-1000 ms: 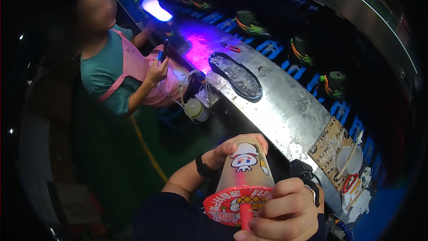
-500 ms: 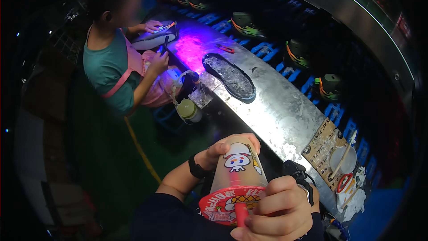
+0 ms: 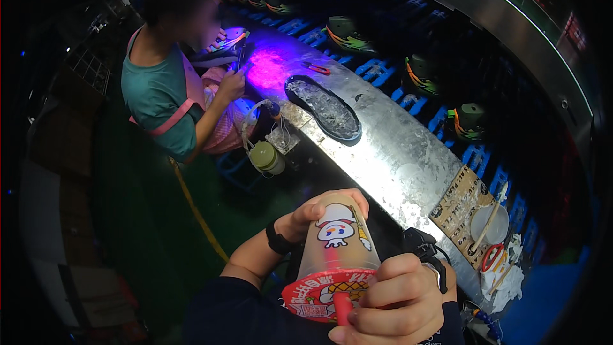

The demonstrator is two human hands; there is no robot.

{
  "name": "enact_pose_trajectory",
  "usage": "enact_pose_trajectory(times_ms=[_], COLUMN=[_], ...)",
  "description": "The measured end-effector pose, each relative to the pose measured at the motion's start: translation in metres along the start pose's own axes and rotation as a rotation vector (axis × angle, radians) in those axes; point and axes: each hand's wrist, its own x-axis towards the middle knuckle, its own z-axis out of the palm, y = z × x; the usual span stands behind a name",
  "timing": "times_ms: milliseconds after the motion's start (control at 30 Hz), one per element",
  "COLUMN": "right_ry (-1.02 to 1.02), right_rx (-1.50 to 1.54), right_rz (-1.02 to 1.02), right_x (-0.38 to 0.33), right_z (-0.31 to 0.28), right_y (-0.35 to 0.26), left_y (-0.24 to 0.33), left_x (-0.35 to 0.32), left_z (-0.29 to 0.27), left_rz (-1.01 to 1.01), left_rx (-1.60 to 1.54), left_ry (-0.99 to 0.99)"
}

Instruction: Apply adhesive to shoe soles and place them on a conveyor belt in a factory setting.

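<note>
A plastic cup (image 3: 319,252) of light-brown drink, with a cartoon figure on its side and a red sealed lid, is tilted with its lid toward me. Wrapped around its base end is my left hand (image 3: 299,222), fingers closed on it, a dark band at the wrist. My right hand (image 3: 402,300) is closed beside the lid, its fingers curled around a thick red straw (image 3: 343,306) that stands in the lid. The right fingers hide part of the lid and straw.
A metal bench (image 3: 389,147) carries a dark shoe sole (image 3: 324,108), a red tool (image 3: 316,68), a cardboard sheet (image 3: 456,211), a white bowl (image 3: 490,225) with a brush, and red-handled scissors (image 3: 492,257). Shoes (image 3: 469,121) line the far side. A co-worker (image 3: 159,89) handles a shoe.
My hands, cup and straw stay nearly the same. The co-worker leans farther forward, their shoe tilted differently and their tool hand raised toward it. The view has shifted slightly.
</note>
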Motion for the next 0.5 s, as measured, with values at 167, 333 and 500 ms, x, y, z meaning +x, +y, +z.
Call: enact_pose_trajectory(times_ms=[167,333,500], right_ry=[0.002,0.188,0.193], right_rx=[-0.017,-0.043,-0.028], right_rz=[-0.010,-0.297,-0.321], right_x=[-0.001,0.004,0.003], right_z=[0.002,0.013,0.014], right_y=[0.004,0.017,0.019], left_y=[-0.001,-0.002,-0.002], left_x=[0.000,0.000,-0.002], left_z=[-0.001,-0.004,-0.005], left_rz=[0.005,-0.006,-0.008], left_rx=[0.019,0.008,0.005], left_ry=[-0.010,-0.008,-0.007])
